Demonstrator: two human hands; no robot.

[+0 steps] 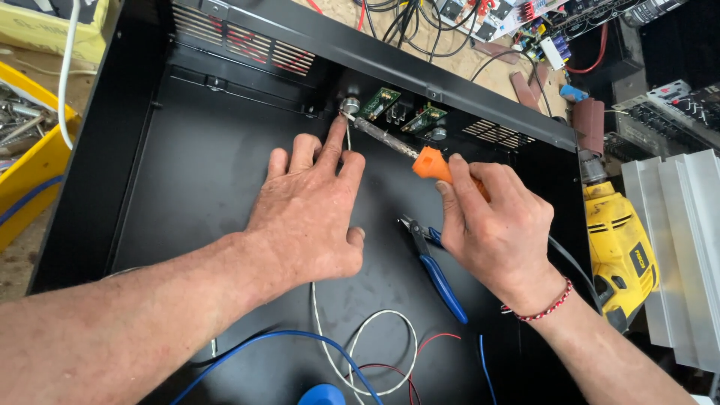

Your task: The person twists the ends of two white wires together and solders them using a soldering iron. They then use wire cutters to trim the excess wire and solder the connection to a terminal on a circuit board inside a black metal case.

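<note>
- Black sheet metal fills most of the view: an open chassis [202,172] lying on a cluttered workbench [465,64], its floor dark and matte, its far wall slotted with vents.
- Beyond that far wall, a tangle of cables and circuit boards covers the bench.
- Right hand [499,225] is closed around the orange handle of a soldering iron [420,157], whose shaft runs up and left from the fist to a round silver connector [350,105] on the far wall.
- Left hand [307,210] lies flat and spread, holding nothing in its palm; its forefinger presses a thin white wire [348,139] just below the iron's tip.
- Two small green circuit boards [401,111] sit just right of the tip.
- Blue-handled cutters [435,274] lie on the chassis floor between the two wrists.
- White, blue and red wire loops [375,352] trail beneath the left hand.
- Outside the chassis, right of the gripping fist, lie a yellow drill [622,240] and a ribbed aluminium heat sink [675,247].
- Far left of the flat hand stands a yellow bin [37,157] of metal parts.
</note>
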